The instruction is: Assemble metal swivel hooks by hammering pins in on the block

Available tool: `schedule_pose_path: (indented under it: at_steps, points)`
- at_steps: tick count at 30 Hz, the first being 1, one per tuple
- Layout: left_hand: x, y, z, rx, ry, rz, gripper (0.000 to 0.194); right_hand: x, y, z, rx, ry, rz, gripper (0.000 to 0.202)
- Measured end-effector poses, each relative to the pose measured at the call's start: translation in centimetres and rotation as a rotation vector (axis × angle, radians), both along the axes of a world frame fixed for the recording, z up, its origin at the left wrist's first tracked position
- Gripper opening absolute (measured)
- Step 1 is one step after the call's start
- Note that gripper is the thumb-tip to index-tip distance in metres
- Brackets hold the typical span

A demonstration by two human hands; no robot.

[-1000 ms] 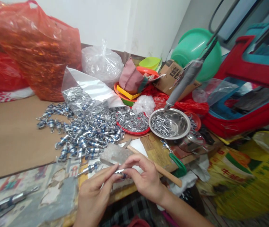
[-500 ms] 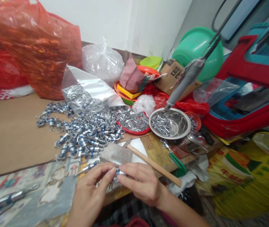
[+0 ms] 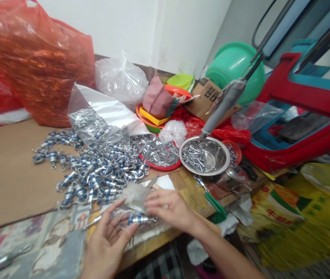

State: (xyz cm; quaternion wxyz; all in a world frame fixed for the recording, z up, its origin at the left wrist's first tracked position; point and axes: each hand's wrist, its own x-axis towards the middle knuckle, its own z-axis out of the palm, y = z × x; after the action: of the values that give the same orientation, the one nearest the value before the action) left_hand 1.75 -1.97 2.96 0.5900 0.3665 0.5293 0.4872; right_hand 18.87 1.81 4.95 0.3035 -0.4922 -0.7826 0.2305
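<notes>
My left hand (image 3: 111, 236) holds a silver-and-blue metal fitting (image 3: 137, 219) between thumb and curled fingers, low over the near table edge. The fitting's thin end points right. My right hand (image 3: 171, 209) is off the fitting, its fingers stretched leftward above a grey metal block (image 3: 134, 195). Beneath that hand lies a hammer (image 3: 154, 182) with a wooden handle, mostly covered by the hand and forearm. The right thumb is hidden. A large pile of similar fittings (image 3: 103, 166) spreads behind the block.
A steel bowl (image 3: 223, 164) of metal pins stands beside a red plate (image 3: 165, 167) of small silver pieces. A grey-handled tool (image 3: 223, 106) hangs over the bowl. Clear bags (image 3: 121, 81) and an orange bag (image 3: 45, 73) line the back. A red stool (image 3: 307, 93) stands right.
My right hand has let go of the fitting and moved up and right over the hammer. My left hand has opened somewhat, keeping the fitting, now more fully visible. The view has shifted slightly.
</notes>
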Motion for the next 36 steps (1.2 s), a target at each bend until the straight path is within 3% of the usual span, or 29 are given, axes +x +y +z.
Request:
schedule_pose_path:
  at_steps: [2,3,7,12,16,19,25,28,32,36]
  points:
    - [0.2,0.3,-0.2,-0.006,-0.025,-0.011,0.059,1.8,4.2,0.5,0.053,-0.376,-0.272,0.024]
    - [0.4,0.5,-0.2,-0.011,-0.041,-0.016,0.058,2.7,6.5,0.5,0.05,-0.443,-0.344,0.03]
    - [0.9,0.8,0.3,-0.031,-0.107,-0.013,0.055,4.3,13.9,-0.7,-0.039,-0.605,-0.405,0.022]
    - [0.6,1.2,-0.1,-0.062,-0.154,-0.027,0.056,3.4,16.3,-2.7,-0.086,-0.665,-0.405,0.03]
    - [-0.4,1.7,-1.1,-0.056,-0.159,-0.033,0.054,4.3,15.6,-1.8,-0.066,-0.566,-0.431,0.02]
    - [-0.7,1.8,-1.4,-0.048,-0.181,-0.057,0.051,4.4,13.5,-0.5,-0.056,-0.408,-0.404,0.024]
    - [-0.5,1.9,-1.4,-0.044,-0.217,-0.038,0.051,0.2,4.5,0.2,-0.179,-0.032,-0.058,0.012]
    - [-0.5,2.0,-1.5,-0.044,-0.207,-0.063,0.05,-1.3,1.5,-0.1,-0.147,0.151,0.065,0.009]
    - [-0.7,1.9,-1.7,-0.026,-0.199,-0.073,0.047,-1.6,0.7,0.1,-0.002,0.067,0.119,0.012]
    - [-0.6,1.8,-1.8,-0.024,-0.203,-0.062,0.048,-1.7,0.8,0.3,0.024,-0.074,0.133,0.012]
